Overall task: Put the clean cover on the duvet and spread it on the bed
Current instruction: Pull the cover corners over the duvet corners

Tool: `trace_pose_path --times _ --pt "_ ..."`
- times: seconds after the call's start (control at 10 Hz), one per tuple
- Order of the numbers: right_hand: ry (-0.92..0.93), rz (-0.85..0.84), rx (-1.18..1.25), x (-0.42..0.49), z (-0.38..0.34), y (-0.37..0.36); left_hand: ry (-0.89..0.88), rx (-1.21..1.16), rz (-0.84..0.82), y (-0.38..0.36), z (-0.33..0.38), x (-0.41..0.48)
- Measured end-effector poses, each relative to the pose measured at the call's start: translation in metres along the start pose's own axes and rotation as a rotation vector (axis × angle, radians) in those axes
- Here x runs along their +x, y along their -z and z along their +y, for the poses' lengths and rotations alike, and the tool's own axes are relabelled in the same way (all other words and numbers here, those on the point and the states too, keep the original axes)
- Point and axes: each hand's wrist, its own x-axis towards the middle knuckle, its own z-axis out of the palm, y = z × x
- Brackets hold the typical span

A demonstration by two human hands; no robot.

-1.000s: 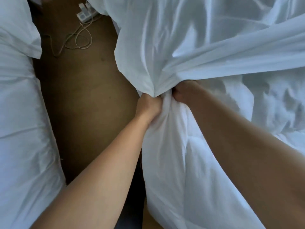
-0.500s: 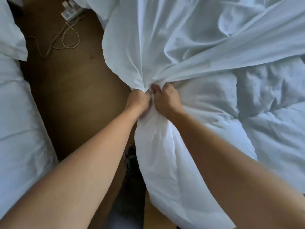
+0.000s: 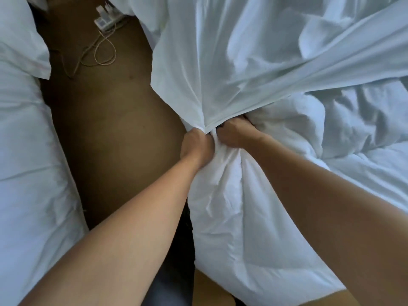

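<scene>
White cover bunched; my left hand and right hand, almost touching, both clench its gathered cloth beside crumpled duvet. Brown floor at left.

Bare left hand, right hand; dark trousers.

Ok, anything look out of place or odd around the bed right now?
One thing: a power strip with loose cables lies on the floor, close to the hanging edge of the cover. Otherwise the left hand and right hand have a grip on its bunched corner, which looks normal.
</scene>
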Motion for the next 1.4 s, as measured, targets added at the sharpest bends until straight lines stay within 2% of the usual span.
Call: trace_pose_path --times 0.1,0.2,0.3,0.4,0.5,0.6,0.7,0.8,0.9,1.0,1.1,1.2,1.3,1.4 --pt "-0.337 -0.148 0.457 -0.009 -0.018 0.027 -0.056 0.083 -0.112 -0.001 0.000 -0.002" --pt "-0.553 0.270 1.189 -0.022 -0.034 0.035 -0.094 0.178 -0.147 0.008 0.009 0.001" --pt "-0.698 0.554 1.533 -0.032 -0.031 0.022 -0.164 0.152 -0.323 0.013 0.006 -0.008" --pt "-0.788 0.440 1.907 -0.059 -0.015 -0.012 -0.089 -0.070 -0.539 0.041 -0.014 0.007" --pt "-0.959 0.395 1.888 -0.087 0.000 -0.030 0.139 -0.593 -0.221 0.094 -0.007 0.061" --pt "-1.080 0.451 1.532 -0.090 -0.007 -0.015 0.051 -0.695 -0.192 0.115 0.023 0.100" --pt "-0.997 0.866 0.725 -0.069 -0.038 0.021 -0.026 -0.521 -0.059 0.089 0.030 0.082" --pt "-0.479 0.790 0.446 -0.017 -0.079 0.063 -0.140 -0.471 0.119 0.078 -0.003 0.044" --pt "-0.395 0.497 0.232 0.023 -0.084 0.067 -0.071 -0.335 -0.009 0.069 -0.053 0.016" --pt "-0.392 0.506 0.196 0.018 -0.073 0.053 -0.028 -0.193 -0.259 0.067 -0.076 0.005" --pt "-0.299 0.564 0.219 -0.002 -0.067 0.041 -0.074 -0.093 -0.180 0.085 -0.061 0.025" --pt "-0.267 0.453 0.212 -0.036 -0.061 0.031 -0.207 -0.129 0.015 0.109 -0.033 0.054" --pt "-0.327 0.175 0.151 -0.072 -0.049 0.029 -0.047 -0.420 -0.283 0.110 -0.024 0.063" --pt "-0.371 -0.094 0.069 -0.079 -0.041 0.049 0.009 -0.350 -0.417 0.088 -0.028 0.052"
